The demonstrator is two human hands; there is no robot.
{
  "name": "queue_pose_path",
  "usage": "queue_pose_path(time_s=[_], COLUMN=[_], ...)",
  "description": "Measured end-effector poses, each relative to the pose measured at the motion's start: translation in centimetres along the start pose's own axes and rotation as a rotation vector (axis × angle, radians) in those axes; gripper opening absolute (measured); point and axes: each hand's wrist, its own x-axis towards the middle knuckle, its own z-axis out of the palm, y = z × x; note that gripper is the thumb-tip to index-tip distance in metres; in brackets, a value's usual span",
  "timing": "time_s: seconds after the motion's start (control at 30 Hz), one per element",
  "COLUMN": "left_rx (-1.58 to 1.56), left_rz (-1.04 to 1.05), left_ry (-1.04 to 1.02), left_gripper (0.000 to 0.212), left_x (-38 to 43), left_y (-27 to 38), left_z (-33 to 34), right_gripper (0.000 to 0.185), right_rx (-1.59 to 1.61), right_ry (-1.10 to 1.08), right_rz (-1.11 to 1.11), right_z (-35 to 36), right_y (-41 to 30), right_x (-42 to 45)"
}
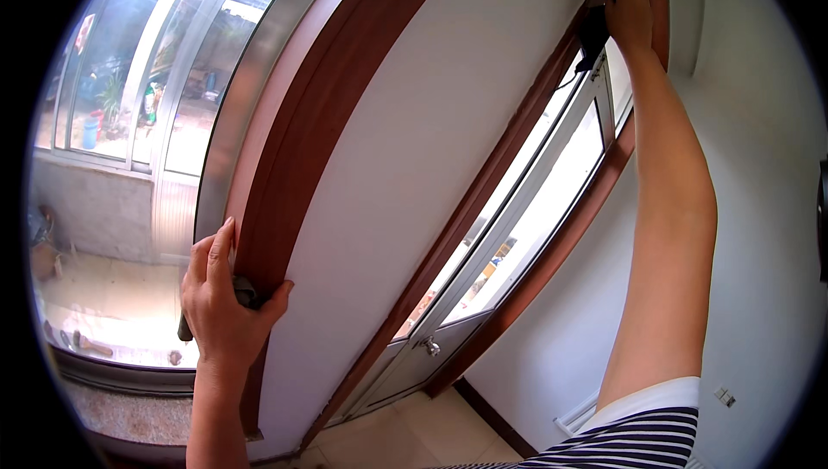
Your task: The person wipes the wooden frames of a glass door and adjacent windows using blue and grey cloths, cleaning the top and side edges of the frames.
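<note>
My left hand (223,294) lies against the reddish-brown wooden window casing (304,146), fingers and thumb spread around its edge. Under the palm is a dark, bunched thing (244,290) that looks like a cloth; most of it is hidden by the hand. High at the upper right, my right hand (629,16) reaches up to the top of the wooden door frame (546,71). It grips a black cloth (593,36), which hangs down in front of the door's upper corner.
A white-framed glass door (517,230) with a round metal knob (429,345) stands within the frame. At left, window glass (178,100) shows a yard area above a speckled stone sill (129,411). A wall switch or socket (725,396) sits at lower right, beyond the tiled floor (388,436).
</note>
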Motion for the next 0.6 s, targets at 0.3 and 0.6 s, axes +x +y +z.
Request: queue_pose_path(time_s=[0.3, 0.6], left_rx=[-0.016, -0.032], left_rz=[-0.015, -0.061], left_ry=[-0.031, -0.051], left_gripper=[0.081, 0.080], left_x=[-0.1, 0.4], left_y=[0.3, 0.6], left_z=[-0.1, -0.5], right_gripper=[0.028, 0.025], right_rx=[-0.011, -0.012], right_ry=[-0.112, -0.201], right_rz=[-0.095, -0.113], right_z=[1.3, 0.1], right_y=[0.6, -1.0], right_x=[-0.5, -0.4])
